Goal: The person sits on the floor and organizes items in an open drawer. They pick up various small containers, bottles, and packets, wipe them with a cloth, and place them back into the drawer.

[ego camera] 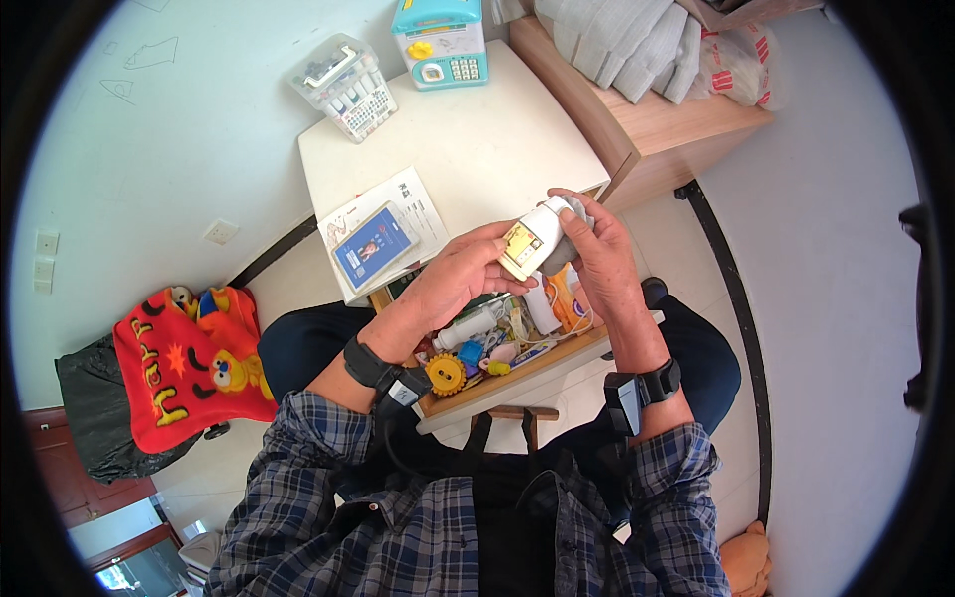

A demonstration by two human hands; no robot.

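Note:
A white plastic bottle (539, 232) with a white cap and a yellow label is held tilted between both hands. My left hand (477, 267) grips its lower end, the thumb on the label. Around the cap end is my right hand (597, 235), which also has a grey cloth (565, 257) bunched behind the bottle. Below the hands an open drawer (515, 371) is packed with small things. Among them are a white bottle (468, 328), a yellow gear-like disc (445, 374), a blue block (470, 353), an orange packet (561, 295) and a white cable.
On the white cabinet top (477, 149) stand a clear box of markers (351, 93) and a turquoise toy safe (440, 48). A blue badge card (374, 245) lies on papers there. A wooden shelf unit (656, 130) adjoins at right. Left, a red blanket (198, 373) covers something.

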